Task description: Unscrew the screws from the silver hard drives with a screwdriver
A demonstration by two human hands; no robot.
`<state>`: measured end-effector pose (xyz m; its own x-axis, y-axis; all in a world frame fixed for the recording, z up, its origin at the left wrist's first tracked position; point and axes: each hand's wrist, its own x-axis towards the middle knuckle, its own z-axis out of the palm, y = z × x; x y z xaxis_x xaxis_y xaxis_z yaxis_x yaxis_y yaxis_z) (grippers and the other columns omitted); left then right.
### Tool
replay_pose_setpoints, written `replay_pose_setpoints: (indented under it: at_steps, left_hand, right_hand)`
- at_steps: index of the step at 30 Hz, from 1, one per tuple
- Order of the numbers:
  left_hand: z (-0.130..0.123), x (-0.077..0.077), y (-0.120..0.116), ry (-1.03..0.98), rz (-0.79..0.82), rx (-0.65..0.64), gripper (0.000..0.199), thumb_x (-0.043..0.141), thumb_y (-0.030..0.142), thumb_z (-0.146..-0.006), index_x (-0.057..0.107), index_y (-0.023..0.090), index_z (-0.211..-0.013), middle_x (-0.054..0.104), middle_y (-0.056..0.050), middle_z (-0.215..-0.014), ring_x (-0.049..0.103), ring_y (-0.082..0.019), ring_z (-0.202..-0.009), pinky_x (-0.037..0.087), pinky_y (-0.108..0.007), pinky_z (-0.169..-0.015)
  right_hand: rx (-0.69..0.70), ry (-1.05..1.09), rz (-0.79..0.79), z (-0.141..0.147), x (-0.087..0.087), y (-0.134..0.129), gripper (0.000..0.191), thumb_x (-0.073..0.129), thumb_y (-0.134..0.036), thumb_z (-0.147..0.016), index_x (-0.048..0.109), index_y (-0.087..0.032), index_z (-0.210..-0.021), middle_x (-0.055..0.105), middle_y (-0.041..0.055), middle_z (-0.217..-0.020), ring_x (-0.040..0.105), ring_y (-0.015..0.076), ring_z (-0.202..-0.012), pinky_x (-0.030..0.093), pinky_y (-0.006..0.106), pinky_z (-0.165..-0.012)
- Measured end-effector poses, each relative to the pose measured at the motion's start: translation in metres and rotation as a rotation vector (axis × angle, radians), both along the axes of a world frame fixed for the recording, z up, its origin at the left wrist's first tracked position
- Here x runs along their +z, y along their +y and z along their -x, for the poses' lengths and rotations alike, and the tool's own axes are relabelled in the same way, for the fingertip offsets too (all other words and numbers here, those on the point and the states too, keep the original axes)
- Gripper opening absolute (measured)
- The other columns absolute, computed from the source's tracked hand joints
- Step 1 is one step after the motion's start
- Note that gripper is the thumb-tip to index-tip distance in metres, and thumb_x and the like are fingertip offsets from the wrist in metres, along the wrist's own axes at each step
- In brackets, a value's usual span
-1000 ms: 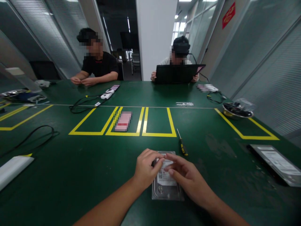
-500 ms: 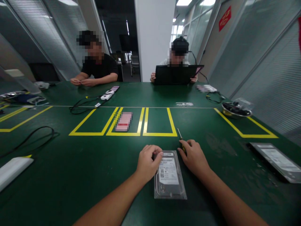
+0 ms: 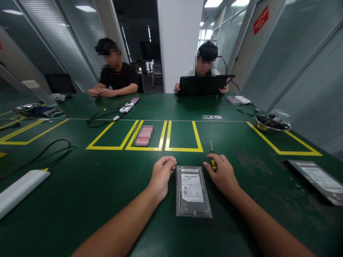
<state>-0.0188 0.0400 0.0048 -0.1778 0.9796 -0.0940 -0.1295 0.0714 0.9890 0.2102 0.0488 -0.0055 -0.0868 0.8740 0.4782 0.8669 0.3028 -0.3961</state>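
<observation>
A hard drive [image 3: 193, 191] lies flat on the green table, its white label facing up. Just left of its upper corner is my left hand [image 3: 162, 176], thumb and fingertips pressed together in a pinch; whatever is between them is too small to make out. To the right of the drive, my right hand [image 3: 223, 175] holds a screwdriver [image 3: 213, 162] with a yellow and black handle. Its thin metal shaft points away from me, toward the far side of the table.
Another hard drive [image 3: 317, 180] lies at the right. A white power strip [image 3: 24, 189] is at the left, near a black cable [image 3: 57, 144]. Yellow tape frames [image 3: 184, 150] mark the table, with a phone [image 3: 144, 135] inside one. A bowl [image 3: 273, 125] holds dark parts. Two people sit opposite.
My left hand has moved left off the hard drive, its fingertips still pinched. The screwdriver has turned slightly in my right hand, showing more handle. The whole view has shifted a little.
</observation>
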Motion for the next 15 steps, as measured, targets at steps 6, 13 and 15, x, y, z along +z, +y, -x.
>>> replay_pose_setpoints:
  at_steps: [6, 13, 15]
  left_hand:
    - [0.002, -0.004, -0.002, -0.103, 0.049, 0.066, 0.021, 0.068, 0.029, -0.071, 0.064, 0.013, -0.084, 0.063, -0.003, -0.075, 0.057, -0.010, -0.061, 0.040, -0.020, -0.054]
    - [0.009, -0.016, 0.002, -0.017, -0.052, 0.057, 0.024, 0.071, 0.027, -0.073, 0.069, 0.012, -0.092, 0.063, -0.001, -0.072, 0.056, -0.011, -0.065, 0.044, -0.023, -0.063]
    - [0.011, -0.016, 0.003, 0.034, -0.078, 0.014, 0.023, 0.072, 0.028, -0.075, 0.070, 0.012, -0.092, 0.065, -0.001, -0.074, 0.057, -0.012, -0.067, 0.043, -0.023, -0.063]
  right_hand:
    - [0.119, 0.073, -0.085, 0.002, 0.001, -0.008, 0.028, 0.047, -0.029, -0.095, 0.058, -0.019, -0.118, 0.058, 0.0088, -0.095, 0.059, 0.0210, -0.083, 0.050, 0.036, -0.077]
    - [0.269, 0.104, -0.072, 0.006, -0.004, -0.017, 0.026, 0.047, -0.024, -0.095, 0.057, -0.020, -0.119, 0.067, 0.0088, -0.099, 0.064, 0.0216, -0.091, 0.052, 0.038, -0.083]
    - [0.302, 0.109, -0.054, 0.008, -0.007, -0.018, 0.026, 0.047, -0.021, -0.094, 0.057, -0.020, -0.118, 0.068, 0.0084, -0.099, 0.064, 0.0219, -0.092, 0.052, 0.039, -0.084]
